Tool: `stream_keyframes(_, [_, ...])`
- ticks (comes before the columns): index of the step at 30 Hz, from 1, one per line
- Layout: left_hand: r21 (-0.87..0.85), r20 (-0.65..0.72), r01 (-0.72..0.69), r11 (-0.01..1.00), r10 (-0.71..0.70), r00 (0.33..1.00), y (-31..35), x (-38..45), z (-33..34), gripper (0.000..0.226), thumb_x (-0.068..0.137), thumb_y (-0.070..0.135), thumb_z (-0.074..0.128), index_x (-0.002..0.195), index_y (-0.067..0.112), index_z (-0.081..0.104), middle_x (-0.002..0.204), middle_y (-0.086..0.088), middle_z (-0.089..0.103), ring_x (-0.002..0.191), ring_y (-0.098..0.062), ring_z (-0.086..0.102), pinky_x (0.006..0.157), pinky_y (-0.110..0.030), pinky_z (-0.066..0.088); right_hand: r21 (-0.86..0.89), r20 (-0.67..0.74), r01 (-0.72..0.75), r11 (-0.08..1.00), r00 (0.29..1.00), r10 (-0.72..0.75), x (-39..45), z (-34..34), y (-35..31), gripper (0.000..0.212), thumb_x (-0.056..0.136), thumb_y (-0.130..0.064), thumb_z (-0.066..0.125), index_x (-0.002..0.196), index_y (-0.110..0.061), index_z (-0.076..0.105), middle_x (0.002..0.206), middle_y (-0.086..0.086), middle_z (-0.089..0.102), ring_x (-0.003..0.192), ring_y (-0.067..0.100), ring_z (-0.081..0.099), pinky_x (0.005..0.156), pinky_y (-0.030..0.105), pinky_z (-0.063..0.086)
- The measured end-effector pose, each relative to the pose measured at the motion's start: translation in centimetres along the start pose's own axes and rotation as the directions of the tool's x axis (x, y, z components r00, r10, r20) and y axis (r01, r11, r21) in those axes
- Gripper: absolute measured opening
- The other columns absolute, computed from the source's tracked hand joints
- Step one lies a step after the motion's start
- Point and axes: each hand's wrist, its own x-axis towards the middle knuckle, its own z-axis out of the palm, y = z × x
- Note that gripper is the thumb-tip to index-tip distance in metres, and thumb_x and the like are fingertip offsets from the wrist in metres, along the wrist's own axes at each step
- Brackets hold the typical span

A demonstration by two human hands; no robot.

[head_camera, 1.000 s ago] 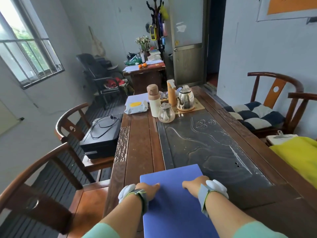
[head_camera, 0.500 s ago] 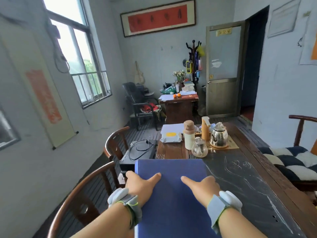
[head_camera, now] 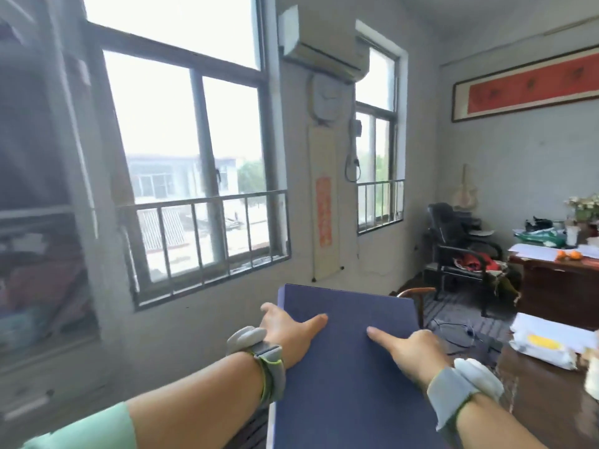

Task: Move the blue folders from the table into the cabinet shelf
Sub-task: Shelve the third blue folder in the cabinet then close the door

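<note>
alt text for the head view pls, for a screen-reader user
Two bare hands, left and right, hold a blue folder flat at chest height, thumbs on top, facing a barred window. A blurred cabinet stands at far left; a table edge and a desk show at right.

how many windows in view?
2. A large window on the left of the wall, behind the left hand; a narrower window to its right, past the air conditioner. More could lie outside the frame.
</note>
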Motion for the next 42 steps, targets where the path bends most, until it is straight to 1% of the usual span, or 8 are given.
stream_keyframes(5, [-0.048, -0.145, 0.029, 0.998, -0.036, 0.989, -5.1, -1.9, -14.0, 0.084, 0.081, 0.047, 0.068, 0.139, -0.001, 0.028, 0.104, -0.007, 0.043, 0.102, -0.021, 0.045, 0.079, -0.024, 0.042, 0.017, 0.179, 0.13, 0.991, 0.975, -0.131, -8.4, 8.3, -8.1, 0.062, 0.067, -0.065, 0.07, 0.069, -0.005, 0.054, 0.085, 0.007, 0.062, 0.093, 0.032, 0.063, 0.088, 0.036, 0.049])
stream_keyframes(10, [-0.017, -0.272, 0.056, 0.998, -0.058, 0.961, -9.3, -5.0, -25.8, 0.092, 0.073, 0.048, 0.076, 0.135, -0.005, 0.033, 0.131, -0.012, 0.048, 0.126, -0.034, 0.05, 0.107, -0.041, 0.04, 0.065, 0.257, 0.203, 0.977, 0.943, -0.213, -16.1, 15.6, -14.0, 0.055, 0.07, -0.064, 0.069, 0.065, -0.012, 0.053, 0.065, -0.002, 0.052, 0.056, 0.012, 0.048, 0.053, 0.028, 0.036])
stream_keyframes(14, [0.005, -0.37, 0.112, 0.994, -0.102, 0.923, -12.8, -8.0, -36.6, 0.098, 0.067, 0.055, 0.077, 0.136, -0.003, 0.038, 0.134, -0.017, 0.054, 0.123, -0.037, 0.054, 0.105, -0.045, 0.045, 0.137, 0.379, 0.266, 0.954, 0.876, -0.299, -23.1, 22.9, -19.7, 0.055, 0.069, -0.061, 0.072, 0.073, -0.007, 0.06, 0.074, 0.005, 0.061, 0.078, 0.026, 0.063, 0.075, 0.032, 0.05])
stream_keyframes(17, [0.001, -0.415, 0.113, 0.994, -0.102, 0.904, -14.8, -8.9, -43.1, 0.095, 0.063, 0.059, 0.077, 0.129, -0.002, 0.048, 0.13, -0.018, 0.06, 0.117, -0.037, 0.059, 0.102, -0.045, 0.048, 0.204, 0.439, 0.286, 0.937, 0.828, -0.348, -27.1, 27.0, -23.9, 0.085, 0.068, -0.062, 0.071, 0.117, 0.005, 0.055, 0.115, 0.017, 0.064, 0.112, 0.034, 0.06, 0.096, 0.036, 0.048])
stream_keyframes(22, [-0.058, -0.488, 0.058, 0.997, -0.079, 0.87, -15.7, -8.4, -52.1, 0.052, 0.072, 0.037, 0.077, 0.107, 0.0, 0.064, 0.106, -0.018, 0.072, 0.09, -0.034, 0.071, 0.086, -0.047, 0.058, 0.283, 0.489, 0.354, 0.891, 0.746, -0.452, -30.5, 32.2, -31.0, 0.091, 0.066, -0.065, 0.07, 0.126, 0.001, 0.05, 0.123, 0.016, 0.062, 0.115, 0.034, 0.058, 0.1, 0.039, 0.046])
stream_keyframes(27, [-0.027, -0.456, -0.023, 0.999, 0.008, 0.89, -14.0, -5.6, -58.2, 0.023, 0.082, 0.007, 0.065, 0.103, 0.001, 0.056, 0.087, -0.014, 0.066, 0.063, -0.023, 0.061, 0.046, -0.026, 0.047, 0.389, 0.482, 0.382, 0.838, 0.691, -0.539, -28.9, 35.6, -38.7, 0.094, 0.064, -0.067, 0.068, 0.131, -0.004, 0.046, 0.126, 0.012, 0.06, 0.116, 0.034, 0.057, 0.101, 0.042, 0.046])
stream_keyframes(31, [-0.061, -0.398, -0.166, 0.984, 0.129, 0.908, -11.6, -2.1, -61.2, 0.012, 0.084, 0.002, 0.065, 0.094, 0.009, 0.065, 0.083, -0.007, 0.079, 0.071, -0.022, 0.075, 0.049, -0.028, 0.058, 0.456, 0.442, 0.442, 0.773, 0.642, -0.627, -26.1, 38.1, -44.8, 0.102, 0.059, -0.076, 0.059, 0.133, -0.007, 0.044, 0.126, 0.01, 0.058, 0.117, 0.034, 0.055, 0.102, 0.045, 0.043])
stream_keyframes(42, [-0.049, -0.667, -0.418, 0.907, 0.282, 0.69, -3.5, 16.8, -65.8, 0.028, 0.084, 0.006, 0.068, 0.111, 0.004, 0.062, 0.105, -0.012, 0.069, 0.087, -0.026, 0.067, 0.065, -0.039, 0.057, 0.389, 0.077, 0.715, 0.581, 0.603, -0.794, -18.1, 46.0, -62.3, 0.089, 0.059, -0.08, 0.032, 0.13, -0.028, 0.047, 0.136, 0.009, 0.048, 0.124, 0.037, 0.042, 0.085, 0.049, 0.034])
